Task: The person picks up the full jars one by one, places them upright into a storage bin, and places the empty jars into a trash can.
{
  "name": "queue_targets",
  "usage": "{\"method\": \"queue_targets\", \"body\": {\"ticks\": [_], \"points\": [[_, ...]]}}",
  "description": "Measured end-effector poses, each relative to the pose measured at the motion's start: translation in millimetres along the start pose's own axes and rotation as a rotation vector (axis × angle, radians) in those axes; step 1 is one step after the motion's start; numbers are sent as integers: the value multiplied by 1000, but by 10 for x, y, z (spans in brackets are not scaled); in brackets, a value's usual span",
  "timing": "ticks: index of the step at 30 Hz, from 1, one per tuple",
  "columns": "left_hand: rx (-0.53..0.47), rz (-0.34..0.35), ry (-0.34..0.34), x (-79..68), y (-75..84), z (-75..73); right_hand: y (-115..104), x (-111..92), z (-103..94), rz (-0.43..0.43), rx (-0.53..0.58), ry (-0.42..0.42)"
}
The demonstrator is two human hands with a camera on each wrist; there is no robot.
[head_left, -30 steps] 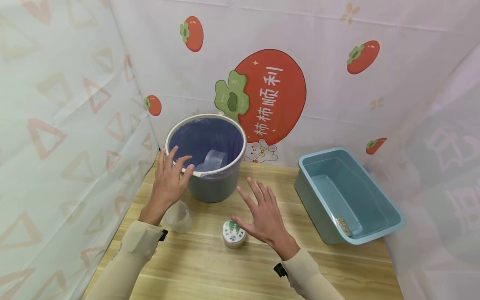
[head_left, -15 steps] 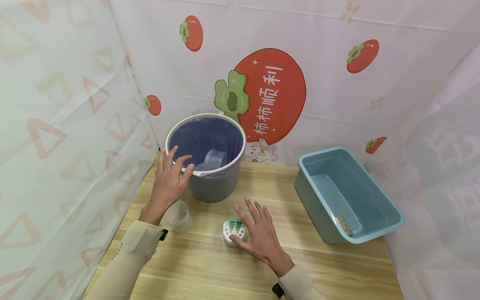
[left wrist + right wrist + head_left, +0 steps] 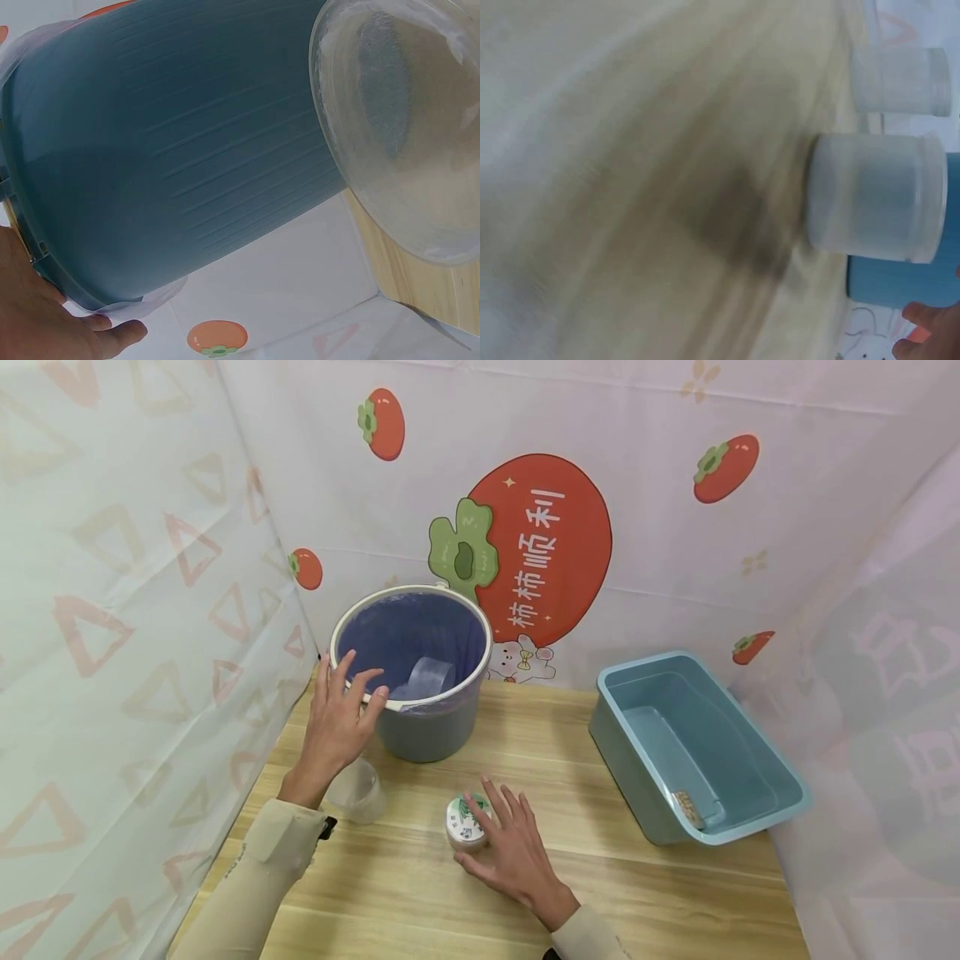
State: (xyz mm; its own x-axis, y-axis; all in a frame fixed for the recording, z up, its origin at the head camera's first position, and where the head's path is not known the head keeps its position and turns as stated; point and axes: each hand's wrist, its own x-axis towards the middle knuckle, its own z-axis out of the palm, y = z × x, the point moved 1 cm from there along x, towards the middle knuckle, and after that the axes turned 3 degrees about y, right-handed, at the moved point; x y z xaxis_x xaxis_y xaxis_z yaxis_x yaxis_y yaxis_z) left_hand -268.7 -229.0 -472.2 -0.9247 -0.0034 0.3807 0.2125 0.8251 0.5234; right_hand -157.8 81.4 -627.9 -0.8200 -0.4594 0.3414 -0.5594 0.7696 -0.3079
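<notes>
My left hand (image 3: 337, 727) hovers at the near left rim of a grey bucket (image 3: 427, 739) lined with a purple-blue bag, its fingers loosely spread. A clear plastic cup (image 3: 431, 677) lies inside the bucket. Below my left wrist, another clear cup (image 3: 358, 793) stands on the table; the left wrist view shows that cup (image 3: 442, 202) beside the bucket (image 3: 180, 150). My right hand (image 3: 513, 852) reaches over the right side of a small jar (image 3: 463, 827) with a green-and-white lid, fingers spread. In the right wrist view the jar (image 3: 870, 199) stands apart from the fingertips (image 3: 919, 313).
A blue plastic bin (image 3: 637, 760) stands at the right of the wooden table (image 3: 420, 910), with a small brown block-like piece (image 3: 686, 808) in its near end. A printed cloth wall (image 3: 645, 568) closes off the back, and cloth also hangs on both sides.
My right hand has come down and toward me, and its fingers now overlap the jar's lid in the head view. The jar's lid looks turned. My left hand stays at the bucket rim.
</notes>
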Motion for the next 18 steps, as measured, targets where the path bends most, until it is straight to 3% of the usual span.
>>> {"method": "queue_targets", "body": {"ticks": [7, 18], "points": [[5, -12, -13, 9, 2, 4, 0, -93, 159, -20, -13, 4], [8, -28, -25, 7, 1, 5, 22, -152, 324, -87, -3, 145]]}}
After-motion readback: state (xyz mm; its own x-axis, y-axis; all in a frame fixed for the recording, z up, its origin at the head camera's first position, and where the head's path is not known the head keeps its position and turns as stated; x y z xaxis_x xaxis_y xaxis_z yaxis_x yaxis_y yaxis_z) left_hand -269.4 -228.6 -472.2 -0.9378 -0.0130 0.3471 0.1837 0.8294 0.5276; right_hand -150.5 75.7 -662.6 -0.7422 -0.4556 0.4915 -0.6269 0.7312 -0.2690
